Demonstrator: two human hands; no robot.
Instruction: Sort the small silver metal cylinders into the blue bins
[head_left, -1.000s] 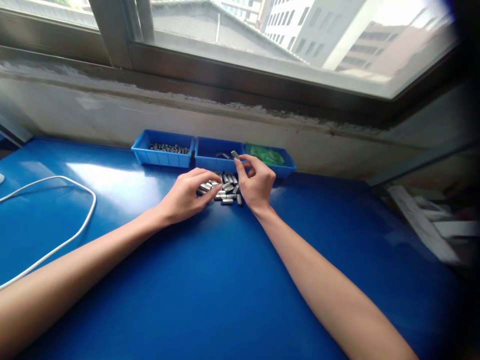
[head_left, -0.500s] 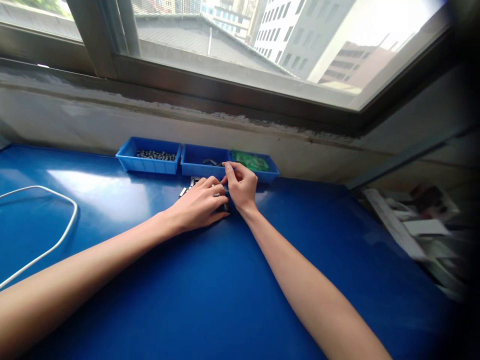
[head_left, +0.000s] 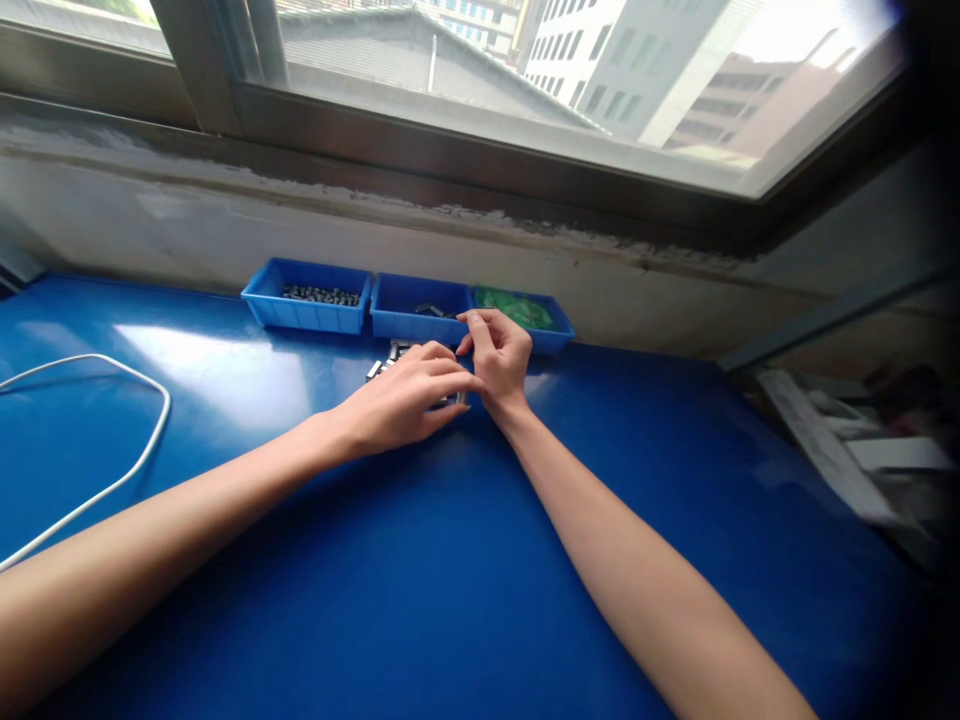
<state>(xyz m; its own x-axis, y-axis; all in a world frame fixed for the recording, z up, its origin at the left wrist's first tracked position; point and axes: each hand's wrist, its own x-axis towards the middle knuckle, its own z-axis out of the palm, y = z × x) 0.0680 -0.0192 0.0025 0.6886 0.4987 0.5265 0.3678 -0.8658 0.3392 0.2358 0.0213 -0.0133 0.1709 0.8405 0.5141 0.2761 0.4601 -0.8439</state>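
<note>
- On the desk (head_left: 375, 600), metal pieces (head_left: 374, 370) are now more fully covered by the spread left hand (head_left: 405, 397); its grip cannot be told.
- Near the middle tray (head_left: 420, 325), the right hand (head_left: 505, 360) is curled; no piece is seen at its fingertips now, any grip hidden.

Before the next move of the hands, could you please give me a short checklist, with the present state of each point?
1. Left bin, middle bin and right bin upright, in a row: ok.
2. Cable away from both hands: ok.
3. Pile fully in view: not ok, the left hand covers much of it.
4. Hands well apart: not ok, the left fingertips reach the right hand near its wrist, at least in this view.
5. Right hand holding a piece: cannot tell, its fingertips show none clearly.
</note>
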